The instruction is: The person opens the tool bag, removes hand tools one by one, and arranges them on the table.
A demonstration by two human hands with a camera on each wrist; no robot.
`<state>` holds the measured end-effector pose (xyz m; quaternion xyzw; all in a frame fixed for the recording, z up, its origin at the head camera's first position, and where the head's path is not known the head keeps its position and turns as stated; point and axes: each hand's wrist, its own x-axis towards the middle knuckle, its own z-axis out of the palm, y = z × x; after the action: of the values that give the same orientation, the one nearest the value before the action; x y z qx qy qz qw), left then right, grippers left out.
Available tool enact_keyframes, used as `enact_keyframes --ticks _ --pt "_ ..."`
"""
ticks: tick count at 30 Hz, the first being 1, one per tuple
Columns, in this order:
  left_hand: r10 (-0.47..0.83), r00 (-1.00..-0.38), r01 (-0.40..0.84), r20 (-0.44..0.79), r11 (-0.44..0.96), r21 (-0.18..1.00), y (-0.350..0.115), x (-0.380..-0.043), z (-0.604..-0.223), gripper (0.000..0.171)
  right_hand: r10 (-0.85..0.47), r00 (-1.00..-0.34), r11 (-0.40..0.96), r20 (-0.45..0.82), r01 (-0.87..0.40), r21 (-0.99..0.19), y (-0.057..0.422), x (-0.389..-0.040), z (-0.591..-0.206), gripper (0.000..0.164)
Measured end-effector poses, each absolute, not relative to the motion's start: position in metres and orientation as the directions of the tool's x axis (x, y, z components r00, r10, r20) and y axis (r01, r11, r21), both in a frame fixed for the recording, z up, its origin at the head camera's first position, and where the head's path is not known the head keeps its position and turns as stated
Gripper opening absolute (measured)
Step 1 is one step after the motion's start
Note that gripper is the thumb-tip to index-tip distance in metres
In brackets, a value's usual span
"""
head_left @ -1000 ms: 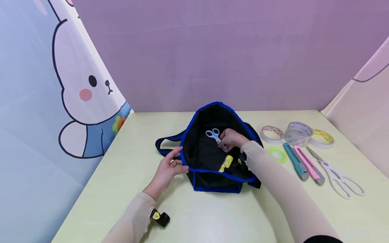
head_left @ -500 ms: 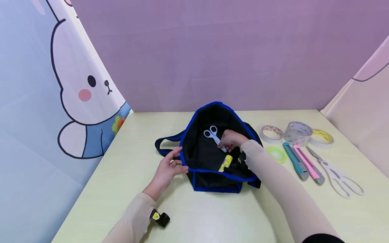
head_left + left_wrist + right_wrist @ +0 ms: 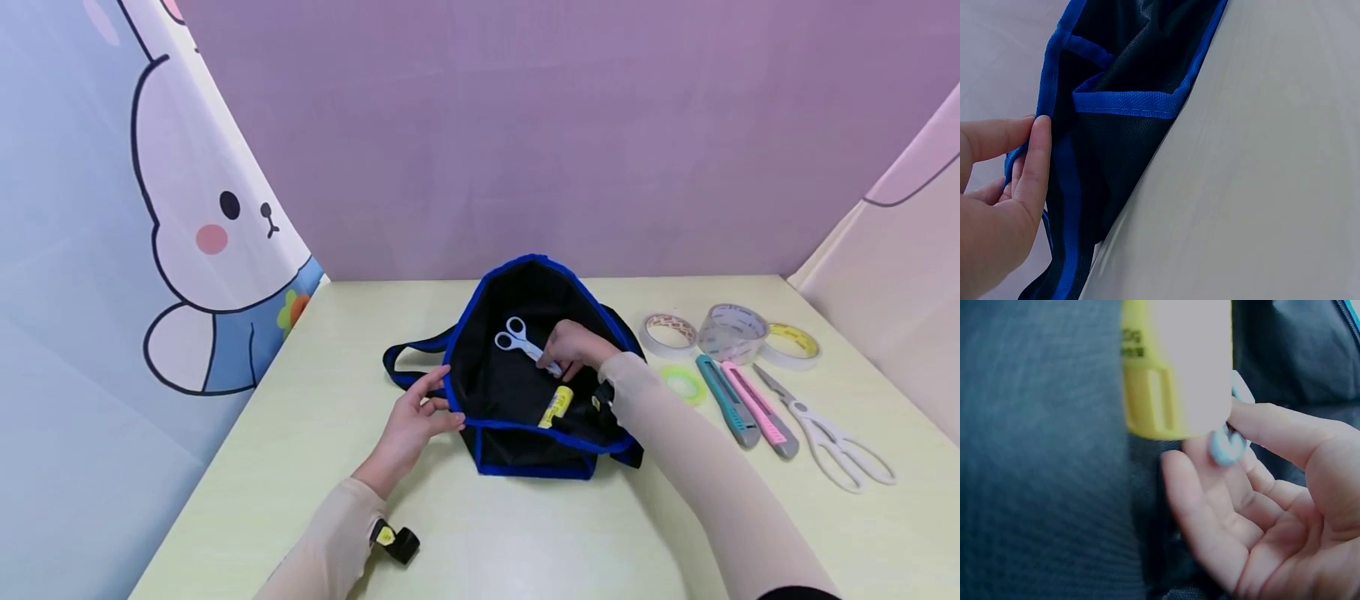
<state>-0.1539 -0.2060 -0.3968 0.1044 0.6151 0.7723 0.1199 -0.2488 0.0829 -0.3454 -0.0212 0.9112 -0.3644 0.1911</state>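
A black bag (image 3: 510,392) with blue trim lies on the table, its mouth facing up toward me. My left hand (image 3: 410,429) pinches the bag's left edge between thumb and fingers; the left wrist view shows that blue trim (image 3: 1054,81) in its grip. Inside the mouth, my right hand (image 3: 576,346) holds small scissors (image 3: 517,337) with pale blue-white handles that point up and left. Their blades are partly hidden by the fingers. Just below that hand, a yellow glue stick (image 3: 557,407) lies in the bag; it looms close as the yellow tube (image 3: 1160,394) in the right wrist view.
Right of the bag lie several tape rolls (image 3: 670,335), a green tape ring (image 3: 684,384), teal (image 3: 727,402) and pink box cutters (image 3: 760,410) and large white-handled scissors (image 3: 832,442). A bag strap (image 3: 401,354) loops out to the left. A purple backdrop (image 3: 562,142) stands behind.
The small scissors' handles have swung left and the scissors lie flatter, while the right hand has barely moved. The left hand stays on the bag's edge.
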Motion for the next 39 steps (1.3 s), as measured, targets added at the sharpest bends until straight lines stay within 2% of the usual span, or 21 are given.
enact_keyframes --ticks 9,16,21,24,30,34,39 --pt "0.321 -0.947 -0.052 0.021 -0.218 0.975 -0.207 -0.154 -0.398 0.076 -0.164 -0.953 0.609 -0.253 0.104 -0.786 0.088 -0.247 -0.338 0.01" --pt "0.324 -0.946 -0.052 0.024 -0.224 0.973 -0.206 -0.156 -0.397 0.075 -0.113 -0.984 0.474 -0.14 0.07 -0.878 0.092 -0.248 -0.334 0.017" --pt "0.329 -0.944 -0.048 0.029 -0.221 0.974 -0.206 -0.158 -0.397 0.073 -0.07 -0.996 0.377 -0.053 0.022 -0.926 0.091 -0.245 -0.331 0.014" --pt "0.329 -0.944 -0.059 0.017 -0.221 0.973 -0.206 -0.157 -0.397 0.073 -0.061 -0.998 0.286 -0.028 0.009 -0.958 0.09 -0.243 -0.331 0.014" --pt "0.331 -0.943 -0.057 0.02 -0.221 0.974 -0.206 -0.158 -0.397 0.072 -0.06 -0.998 0.104 0.034 -0.04 -0.994 0.087 -0.241 -0.328 0.024" --pt "0.334 -0.942 -0.045 0.033 -0.224 0.973 -0.206 -0.158 -0.398 0.072 -0.037 -0.996 0.003 0.076 -0.076 -0.997 0.085 -0.241 -0.326 0.014" --pt "0.333 -0.942 -0.044 0.035 -0.227 0.973 -0.205 -0.159 -0.399 0.073 -0.022 -0.994 -0.011 0.107 -0.107 -0.994 0.086 -0.239 -0.322 0.008"
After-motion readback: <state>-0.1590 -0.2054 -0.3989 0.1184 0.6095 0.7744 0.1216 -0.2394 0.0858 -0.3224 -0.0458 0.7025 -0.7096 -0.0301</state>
